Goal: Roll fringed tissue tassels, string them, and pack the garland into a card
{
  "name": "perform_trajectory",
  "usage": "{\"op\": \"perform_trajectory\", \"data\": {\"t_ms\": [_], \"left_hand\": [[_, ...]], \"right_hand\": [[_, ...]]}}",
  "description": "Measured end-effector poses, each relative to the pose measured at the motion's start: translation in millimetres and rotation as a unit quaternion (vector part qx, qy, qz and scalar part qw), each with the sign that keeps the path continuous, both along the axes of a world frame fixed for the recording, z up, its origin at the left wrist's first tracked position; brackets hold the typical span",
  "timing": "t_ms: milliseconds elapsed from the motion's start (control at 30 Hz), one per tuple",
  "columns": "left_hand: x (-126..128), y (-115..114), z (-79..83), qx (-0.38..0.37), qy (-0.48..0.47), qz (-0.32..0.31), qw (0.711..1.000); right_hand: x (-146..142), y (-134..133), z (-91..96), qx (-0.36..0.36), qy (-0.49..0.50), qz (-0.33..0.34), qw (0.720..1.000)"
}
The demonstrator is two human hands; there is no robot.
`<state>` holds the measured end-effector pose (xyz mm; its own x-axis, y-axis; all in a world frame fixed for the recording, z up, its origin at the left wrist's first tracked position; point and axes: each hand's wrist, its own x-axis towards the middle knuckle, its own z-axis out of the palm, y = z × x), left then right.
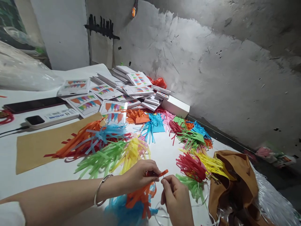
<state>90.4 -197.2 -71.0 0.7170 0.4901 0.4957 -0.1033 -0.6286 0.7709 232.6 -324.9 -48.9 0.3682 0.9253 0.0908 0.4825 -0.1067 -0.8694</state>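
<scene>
My left hand [144, 174], a silver bangle on its wrist, pinches an orange paper tassel [141, 197]. The tassel's narrow folded end pokes out past the fingertips, and its cut strips hang below the hand. Close against that end, my right hand [175, 194] is closed in a pinch on something thin, too small to make out. White string [162, 213] loops on the table beneath the right hand. A blue tassel [127, 208] lies under the orange strips, partly hidden by my left forearm.
Green [102, 157], yellow [135, 149] and red tassels [191, 166] ring the white table. Printed cards [138, 78] pile up by the wall near a white box [176, 105]. Left are brown paper [35, 147], a phone [35, 104] and a white device [53, 117]; right, a brown bag [235, 163].
</scene>
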Motion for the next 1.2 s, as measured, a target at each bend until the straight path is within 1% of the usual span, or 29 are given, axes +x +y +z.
{"op": "perform_trajectory", "data": {"t_ms": [100, 200, 333, 433, 567, 667, 733, 800, 933, 1000, 1067, 1133, 1200], "left_hand": [[0.1, 1.4, -3.1, 0.044, -0.007, -0.004, 0.999], [-0.4, 1.8, -6.8, 0.085, -0.006, -0.001, 0.996], [-1.7, 0.6, -6.7, 0.154, -0.007, 0.005, 0.988], [-3.2, -0.6, -0.6, 0.195, -0.013, 0.008, 0.981], [-5.0, -2.0, 6.2, 0.218, -0.014, 0.008, 0.976], [-5.4, -3.2, 6.5, 0.220, -0.007, 0.003, 0.975], [-5.6, -3.8, 6.2, 0.228, 0.000, 0.004, 0.974], [-6.2, -4.2, 6.8, 0.239, 0.007, 0.004, 0.971], [-7.0, -4.2, 9.3, 0.270, 0.024, 0.004, 0.962], [-6.1, -4.7, 8.8, 0.280, 0.034, 0.008, 0.959], [-4.5, -5.9, 5.9, 0.277, 0.045, 0.005, 0.960], [-2.6, -7.6, 0.7, 0.271, 0.060, -0.003, 0.961], [-1.1, -9.0, -5.9, 0.273, 0.085, -0.013, 0.958]], "right_hand": [[1.0, 0.0, -0.6, -0.023, 0.070, -0.007, 0.997], [2.5, 2.0, -0.5, -0.052, 0.158, 0.014, 0.986], [2.7, 6.9, -0.7, -0.033, 0.241, 0.053, 0.968], [2.4, 11.0, -1.9, -0.021, 0.281, 0.054, 0.958], [2.6, 12.3, -1.8, -0.014, 0.269, 0.056, 0.962], [3.0, 11.2, -1.8, -0.011, 0.283, 0.066, 0.957], [3.9, 11.1, -3.5, 0.001, 0.291, 0.058, 0.955], [5.5, 11.6, -6.5, 0.015, 0.273, 0.042, 0.961], [9.3, 11.8, -11.6, 0.025, 0.198, 0.027, 0.980], [10.0, 12.4, -12.5, 0.057, 0.158, 0.009, 0.986], [9.5, 14.8, -12.5, 0.118, 0.144, -0.028, 0.982], [9.5, 18.7, -11.3, 0.182, 0.170, -0.073, 0.966], [14.2, 20.7, -7.1, 0.243, 0.218, -0.118, 0.938]]}}
